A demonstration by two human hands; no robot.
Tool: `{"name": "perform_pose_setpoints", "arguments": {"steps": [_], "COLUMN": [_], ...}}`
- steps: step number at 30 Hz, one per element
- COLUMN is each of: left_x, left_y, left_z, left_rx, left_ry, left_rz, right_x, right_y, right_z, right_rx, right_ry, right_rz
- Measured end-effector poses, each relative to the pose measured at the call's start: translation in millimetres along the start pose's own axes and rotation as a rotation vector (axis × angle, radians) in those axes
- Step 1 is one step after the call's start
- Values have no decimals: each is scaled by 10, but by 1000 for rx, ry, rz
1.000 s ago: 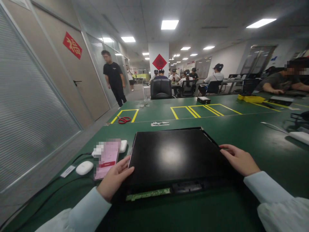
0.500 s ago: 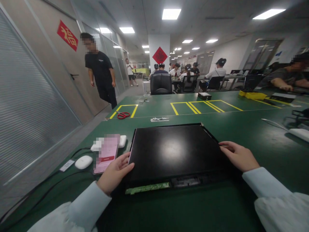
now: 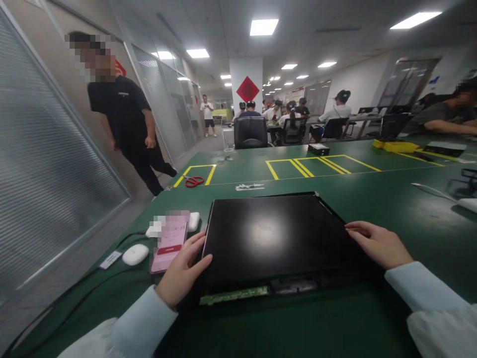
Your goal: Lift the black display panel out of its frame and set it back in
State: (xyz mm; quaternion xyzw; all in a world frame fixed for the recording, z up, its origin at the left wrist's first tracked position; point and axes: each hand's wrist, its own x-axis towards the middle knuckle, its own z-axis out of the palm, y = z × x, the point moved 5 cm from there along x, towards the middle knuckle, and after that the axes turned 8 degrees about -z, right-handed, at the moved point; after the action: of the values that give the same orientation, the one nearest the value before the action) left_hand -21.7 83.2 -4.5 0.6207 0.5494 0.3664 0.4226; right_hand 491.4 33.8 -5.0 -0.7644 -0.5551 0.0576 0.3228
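A black flat display panel [image 3: 276,238] lies face up in front of me, with a dark frame showing along its far and right edges. Along the near edge runs a strip of green circuit board [image 3: 234,296]. My left hand [image 3: 184,268] grips the panel's left edge, thumb on top and fingers at the side. On the right edge, my right hand [image 3: 380,243] holds the panel between thumb and fingers; the fingertips are partly hidden. A pink-screened phone [image 3: 171,243] lies just left of my left hand.
Red-handled scissors [image 3: 194,182] and a small silvery strip [image 3: 249,187] lie beyond the panel on the green table [image 3: 298,328]. White round device [image 3: 135,254] and black cables are at left. A yellow tray [image 3: 398,146] stands far right. A person in black [image 3: 122,114] walks along the left.
The person in black has come nearer along the left side. The view has shifted slightly, and both hands keep their places on the panel's edges.
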Motion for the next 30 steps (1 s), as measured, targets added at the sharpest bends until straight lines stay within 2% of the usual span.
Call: {"name": "perform_pose_setpoints", "arguments": {"steps": [8,19,30], "left_x": [27,-11,-49], "left_y": [-126,-4,22], "left_z": [9,32,130], "left_rx": [175,293,434], "left_ry": [26,85,28], "left_rz": [6,-5,55], "right_x": [13,11,12], "right_y": [-14,-56,-70], "right_z": [-48,-88,-94], "right_rx": [-49,-107,-110], "right_ry": [-59,-86,-85], "right_rz": [54,97,101]}}
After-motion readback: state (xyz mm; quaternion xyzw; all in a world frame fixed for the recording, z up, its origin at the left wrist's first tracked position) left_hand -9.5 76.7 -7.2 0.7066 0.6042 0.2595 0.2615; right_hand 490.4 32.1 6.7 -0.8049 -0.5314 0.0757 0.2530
